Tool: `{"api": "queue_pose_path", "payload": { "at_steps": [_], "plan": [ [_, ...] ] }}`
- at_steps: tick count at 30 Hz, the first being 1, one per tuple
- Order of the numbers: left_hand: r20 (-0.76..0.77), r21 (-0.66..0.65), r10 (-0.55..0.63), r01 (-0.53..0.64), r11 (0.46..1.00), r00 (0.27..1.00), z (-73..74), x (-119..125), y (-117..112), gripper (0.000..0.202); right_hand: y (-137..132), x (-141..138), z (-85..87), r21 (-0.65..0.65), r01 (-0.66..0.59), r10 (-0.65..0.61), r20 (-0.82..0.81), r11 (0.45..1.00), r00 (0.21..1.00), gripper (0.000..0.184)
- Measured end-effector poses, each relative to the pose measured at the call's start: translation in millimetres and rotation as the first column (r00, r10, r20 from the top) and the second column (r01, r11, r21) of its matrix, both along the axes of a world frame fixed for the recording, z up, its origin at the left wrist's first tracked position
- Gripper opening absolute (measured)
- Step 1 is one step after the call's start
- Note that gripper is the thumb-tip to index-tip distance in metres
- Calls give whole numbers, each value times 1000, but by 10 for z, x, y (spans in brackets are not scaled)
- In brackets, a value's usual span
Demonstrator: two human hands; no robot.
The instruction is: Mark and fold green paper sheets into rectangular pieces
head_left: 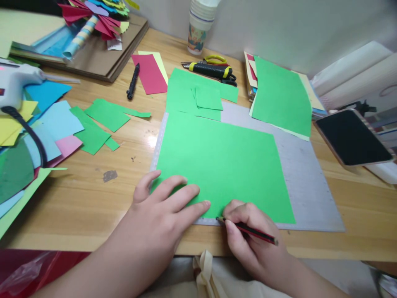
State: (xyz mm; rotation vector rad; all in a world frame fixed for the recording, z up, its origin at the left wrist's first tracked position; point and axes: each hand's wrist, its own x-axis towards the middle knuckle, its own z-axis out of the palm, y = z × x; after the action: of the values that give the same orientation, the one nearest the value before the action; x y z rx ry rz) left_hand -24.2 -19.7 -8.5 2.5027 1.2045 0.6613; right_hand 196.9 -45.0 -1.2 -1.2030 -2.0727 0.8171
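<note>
A large green sheet of paper (pixel 226 161) lies flat on a grey cutting mat (pixel 313 190) in front of me. My left hand (pixel 169 205) rests on the sheet's lower left part, its fingers spread and pressing down. Pinched in my right hand (pixel 252 231) is a dark pencil with red stripes (pixel 257 232). Its tip touches near the bottom edge of the green sheet, just right of my left fingertips. Smaller green pieces (pixel 208 98) lie on the mat beyond the sheet's top edge.
Green scraps (pixel 96 132), coloured papers (pixel 58 120) and a glue gun (pixel 15 82) lie left. Behind are a black pen (pixel 133 82), a utility knife (pixel 214 69), paper cups (pixel 200 29) and cardboard (pixel 93 54). A paper stack (pixel 281 95) and a tablet (pixel 353 136) sit right.
</note>
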Motion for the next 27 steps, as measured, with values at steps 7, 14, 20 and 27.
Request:
{"api": "queue_pose_path", "payload": {
  "at_steps": [7,14,20,27],
  "plan": [
    [-9,10,5,-5,1000,1000,7,4,0,23,23,-15,-7,11,-37,37,10,999,999,20],
    [-9,14,1,-1,1000,1000,7,1,3,24,2,-6,3,34,-37,36,35,999,999,20],
    [-8,20,7,-7,1000,1000,-5,-1,0,24,-5,6,-7,18,-19,18,10,1000,1000,19],
    [-22,-20,5,-5,1000,1000,17,-4,-1,25,3,10,4,-15,-28,28,-3,1000,1000,20]
  ]
}}
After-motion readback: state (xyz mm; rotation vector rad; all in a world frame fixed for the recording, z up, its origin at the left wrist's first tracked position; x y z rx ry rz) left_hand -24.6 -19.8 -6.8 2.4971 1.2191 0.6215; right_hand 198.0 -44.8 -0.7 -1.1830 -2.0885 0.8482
